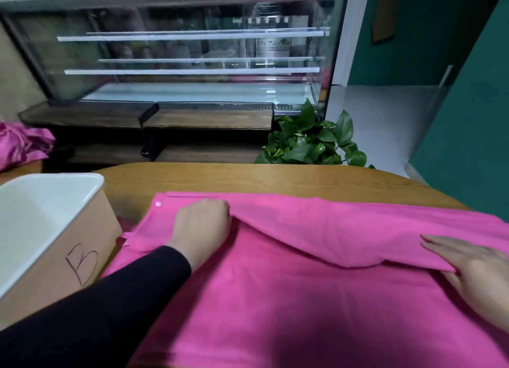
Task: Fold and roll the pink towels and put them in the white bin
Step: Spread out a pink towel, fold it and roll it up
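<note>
Towel [316, 298] work is at the folding stage: we have one pink towel spread across the wooden tabletop [248, 177], filling the frame from about 6 o'clock out to 3 o'clock, with its far edge turned toward us into a loose flap. Our left hand [202, 227] sits near the middle at about 11 o'clock of the cloth, fingers curled into the fold; its grip looks closed on the flap's edge, though the fingertips are tucked out of sight, so we cannot be sure how much cloth they hold. Our right hand [473, 271] lies at 3 o'clock with straight, relaxed fingers, flat on the flap, pressing and not pinching.

The white bin [52, 180] stands at 9 o'clock, just beside the towel's left edge, a letter B marked on its brown side. More pink cloth [22, 144], bunched, waits at 10 o'clock beyond the bin, well apart from our hands.

To do this fold well, we judge that both hands should draw the flap toward us evenly, so the folded edge runs straight and parallel to the near hem. The flap sags between the hands, so we should smooth from the centre outward before creasing. The corner with the small snap [158, 203] at 11 o'clock should line up with its partner, or the roll will likely come out cone-shaped. We then press the crease flat with open palms before starting any roll.
</note>
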The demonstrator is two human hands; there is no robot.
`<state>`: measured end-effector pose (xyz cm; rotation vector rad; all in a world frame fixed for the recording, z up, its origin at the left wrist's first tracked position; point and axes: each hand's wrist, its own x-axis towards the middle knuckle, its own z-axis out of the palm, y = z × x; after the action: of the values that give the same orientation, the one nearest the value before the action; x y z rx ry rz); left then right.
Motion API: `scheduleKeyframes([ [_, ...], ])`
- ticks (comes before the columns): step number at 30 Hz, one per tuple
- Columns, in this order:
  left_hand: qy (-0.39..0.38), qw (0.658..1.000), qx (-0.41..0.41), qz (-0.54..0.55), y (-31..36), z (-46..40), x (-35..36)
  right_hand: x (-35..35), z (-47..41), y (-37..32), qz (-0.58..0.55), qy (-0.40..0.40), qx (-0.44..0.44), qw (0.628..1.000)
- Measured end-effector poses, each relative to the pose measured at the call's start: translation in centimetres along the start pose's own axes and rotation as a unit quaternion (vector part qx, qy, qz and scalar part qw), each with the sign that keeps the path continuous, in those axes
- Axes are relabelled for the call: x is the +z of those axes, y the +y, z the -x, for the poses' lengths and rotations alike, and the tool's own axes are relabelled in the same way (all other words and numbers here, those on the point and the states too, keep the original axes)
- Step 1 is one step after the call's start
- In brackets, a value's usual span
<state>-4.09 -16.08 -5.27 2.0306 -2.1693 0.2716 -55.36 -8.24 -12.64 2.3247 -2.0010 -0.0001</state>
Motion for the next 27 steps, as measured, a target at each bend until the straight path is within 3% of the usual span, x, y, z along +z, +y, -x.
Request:
scheduleKeyframes([
  [5, 0.093, 0.991, -0.037, 0.093, -1.0, -7.1, -3.7, -4.3, -0.2, -6.2, 0.011, 0.058, 0.013, 0.998],
  [8, 0.115, 0.984, 0.005, 0.132, -2.2, -10.5, -5.2, -5.4, -0.3, -10.5, 0.002, 0.085, 0.003, 0.996],
  [10, 0.071, 0.987, 0.022, 0.140, -2.8, -11.6, -4.8, -5.6, -0.1, -13.4, -0.016, 0.092, -0.012, 0.996],
  [13, -0.050, 0.989, -0.016, 0.140, -2.4, -10.0, -2.0, -4.9, 0.4, -17.1, -0.029, 0.086, -0.022, 0.996],
  [17, -0.036, 0.962, -0.058, 0.264, 1.2, -2.8, 1.7, -4.2, 0.3, -19.9, -0.034, 0.099, -0.025, 0.994],
  [19, -0.043, 0.919, -0.096, 0.380, 3.4, 0.9, 2.8, -4.6, 0.0, -20.9, -0.037, 0.104, -0.023, 0.994],
  [20, -0.056, 0.880, -0.127, 0.454, 4.7, 2.3, 2.9, -4.8, -0.1, -21.3, -0.034, 0.103, -0.020, 0.994],
  [24, -0.127, 0.641, -0.233, 0.720, 9.2, 5.6, 2.1, -5.6, -1.3, -23.6, -0.067, 0.075, -0.003, 0.995],
  [25, -0.144, 0.615, -0.242, 0.736, 10.0, 5.9, 2.1, -5.7, -1.6, -24.4, -0.077, 0.073, -0.004, 0.994],
  [27, -0.158, 0.612, -0.245, 0.736, 11.1, 6.1, 2.2, -6.2, -1.8, -25.7, -0.083, 0.071, -0.014, 0.994],
])
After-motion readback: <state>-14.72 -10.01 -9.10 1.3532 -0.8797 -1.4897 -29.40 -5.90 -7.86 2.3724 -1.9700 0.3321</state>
